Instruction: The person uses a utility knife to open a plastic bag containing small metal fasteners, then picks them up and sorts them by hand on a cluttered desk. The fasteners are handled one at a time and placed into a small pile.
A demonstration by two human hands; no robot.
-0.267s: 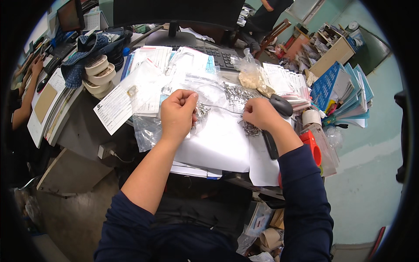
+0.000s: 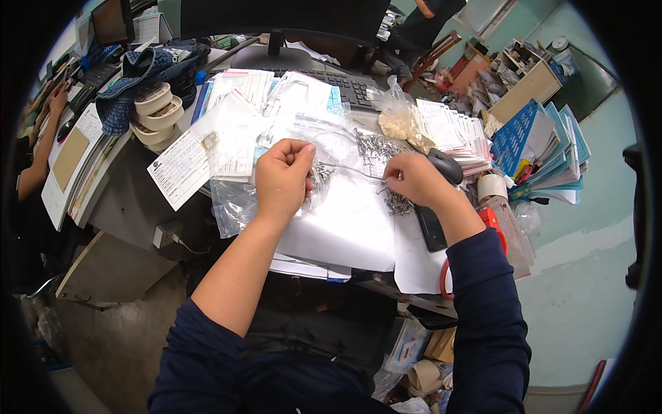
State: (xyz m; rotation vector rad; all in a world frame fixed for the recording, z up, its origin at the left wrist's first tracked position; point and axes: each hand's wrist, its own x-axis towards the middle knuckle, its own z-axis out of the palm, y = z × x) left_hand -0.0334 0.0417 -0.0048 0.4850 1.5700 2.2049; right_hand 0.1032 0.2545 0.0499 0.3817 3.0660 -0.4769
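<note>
My left hand (image 2: 281,178) is closed over the white paper (image 2: 338,234), thumb pressed to the curled fingers; what they hold, if anything, is hidden. Just right of it, small metal pieces (image 2: 321,172) lie by a clear plastic bag (image 2: 231,207). My right hand (image 2: 416,181) is pinched at the fingertips over a small heap of metal pieces (image 2: 398,204); anything in the pinch is too small to name. A thin dark cable (image 2: 352,170) runs between the hands. Farther back, more shiny metal pieces (image 2: 372,148) are spread out.
A black mouse (image 2: 445,166) and a dark phone (image 2: 432,230) flank my right hand, with red-handled scissors (image 2: 445,279) nearer the edge. Behind stand a keyboard (image 2: 352,88), a monitor (image 2: 276,17) and a bag of beige material (image 2: 400,124). Stacked labels (image 2: 455,134) lie right; another person's arm (image 2: 45,148) shows far left.
My right hand has shifted slightly to the right and its fingertips show more. More of the phone and the scissors' red loop is visible beside my forearm. My left hand has hardly moved.
</note>
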